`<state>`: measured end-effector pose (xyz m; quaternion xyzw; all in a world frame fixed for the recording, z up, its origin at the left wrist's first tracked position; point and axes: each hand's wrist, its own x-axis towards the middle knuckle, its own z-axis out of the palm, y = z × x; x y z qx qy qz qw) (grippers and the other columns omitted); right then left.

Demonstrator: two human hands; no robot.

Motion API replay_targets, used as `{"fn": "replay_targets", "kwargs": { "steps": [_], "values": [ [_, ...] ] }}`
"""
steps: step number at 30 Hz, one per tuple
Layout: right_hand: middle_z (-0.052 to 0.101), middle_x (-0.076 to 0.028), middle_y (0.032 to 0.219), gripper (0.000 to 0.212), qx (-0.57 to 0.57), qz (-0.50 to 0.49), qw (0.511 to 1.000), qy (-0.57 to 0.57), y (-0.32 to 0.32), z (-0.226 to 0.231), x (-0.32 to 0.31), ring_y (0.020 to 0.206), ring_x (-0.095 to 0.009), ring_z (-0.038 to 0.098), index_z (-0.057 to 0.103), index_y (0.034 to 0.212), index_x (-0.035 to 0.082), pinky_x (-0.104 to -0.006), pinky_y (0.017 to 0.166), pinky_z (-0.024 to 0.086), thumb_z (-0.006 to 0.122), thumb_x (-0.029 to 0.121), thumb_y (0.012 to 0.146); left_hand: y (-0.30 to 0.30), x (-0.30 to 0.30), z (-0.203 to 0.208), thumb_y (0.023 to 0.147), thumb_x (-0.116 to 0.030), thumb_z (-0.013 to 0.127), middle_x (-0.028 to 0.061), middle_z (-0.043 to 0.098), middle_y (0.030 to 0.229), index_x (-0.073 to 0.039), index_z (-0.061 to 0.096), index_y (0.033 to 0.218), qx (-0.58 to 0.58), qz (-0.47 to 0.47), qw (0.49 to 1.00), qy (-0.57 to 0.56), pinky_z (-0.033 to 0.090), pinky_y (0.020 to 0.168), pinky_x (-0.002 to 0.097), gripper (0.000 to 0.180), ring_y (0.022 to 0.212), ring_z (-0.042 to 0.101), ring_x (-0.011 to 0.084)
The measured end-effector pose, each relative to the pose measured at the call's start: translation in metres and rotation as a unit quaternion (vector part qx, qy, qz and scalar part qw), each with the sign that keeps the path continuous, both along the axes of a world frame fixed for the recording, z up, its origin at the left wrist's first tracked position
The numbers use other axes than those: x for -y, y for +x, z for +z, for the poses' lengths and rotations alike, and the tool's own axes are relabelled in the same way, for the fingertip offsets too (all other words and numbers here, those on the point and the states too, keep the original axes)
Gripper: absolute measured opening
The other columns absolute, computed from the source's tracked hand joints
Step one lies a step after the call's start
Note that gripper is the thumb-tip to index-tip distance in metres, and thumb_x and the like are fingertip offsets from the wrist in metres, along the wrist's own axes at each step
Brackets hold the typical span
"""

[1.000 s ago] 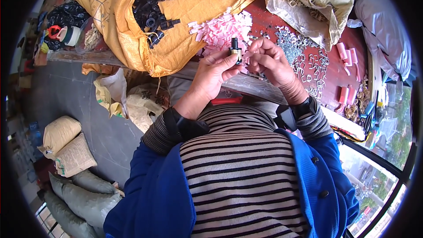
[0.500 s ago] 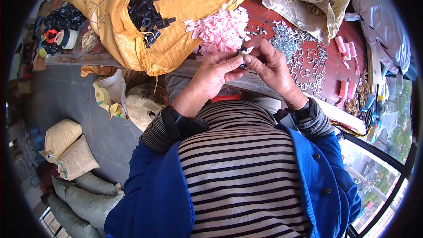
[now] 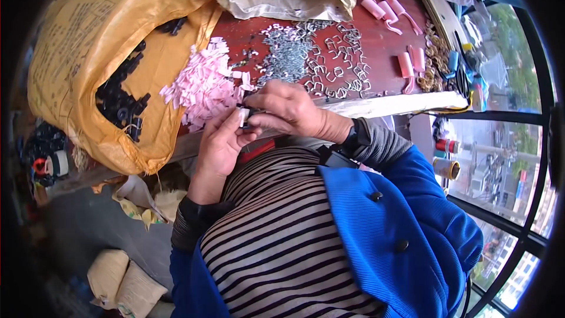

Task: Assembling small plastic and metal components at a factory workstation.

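In front of my body, at the table's near edge, both hands meet around a small black part (image 3: 247,122) with a pale piece on it. My left hand (image 3: 216,146) pinches it between thumb and fingertips from the left. From the other side my right hand (image 3: 288,111) closes over it, its fingers hiding most of the part. Just beyond lies a heap of pink strips (image 3: 203,85). Similar black plastic parts (image 3: 120,106) spill in the mouth of a yellow woven sack (image 3: 70,65) at left.
Small silvery metal pieces (image 3: 286,53) and bent wire loops (image 3: 340,70) are spread on the red tabletop (image 3: 376,35). A pale sack (image 3: 282,3) of tan rings stands at the back. Pink rolls (image 3: 406,63) lie at right, near a window (image 3: 500,141).
The view has turned right, so the table and sacks sit further left. My right hand has folded lower over the small part; both hands stay together on it.
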<state>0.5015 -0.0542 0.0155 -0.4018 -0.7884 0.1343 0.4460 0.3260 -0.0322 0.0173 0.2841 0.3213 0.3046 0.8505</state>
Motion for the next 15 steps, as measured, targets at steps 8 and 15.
{"fn": "replay_targets", "kwargs": {
  "steps": [8,15],
  "values": [
    [0.054,-0.013,0.089,0.030,0.329,-0.562,0.758,-0.045,0.178,0.004,0.042,0.082,-0.029,0.052,0.055,0.094,0.011,-0.0384,0.066,0.043,0.060,0.024,0.068,0.004,-0.007,-0.015,0.084,-0.018,0.046,0.0078,0.057,0.077,0.001,0.053,0.091,0.003,-0.004,0.998,0.065,0.046,0.056,0.0195,0.021,0.063,0.056,0.0126],
    [0.054,-0.012,0.098,0.042,0.364,-0.571,0.704,-0.217,0.246,-0.022,0.099,0.085,-0.031,0.054,0.048,0.110,0.018,-0.0379,0.068,0.043,0.058,0.029,0.071,0.017,-0.008,-0.008,0.082,-0.016,0.050,0.0075,0.057,0.079,0.000,0.053,0.091,0.016,-0.006,0.999,0.046,0.046,0.058,0.0202,0.019,0.068,0.056,0.0129]
  ]
}}
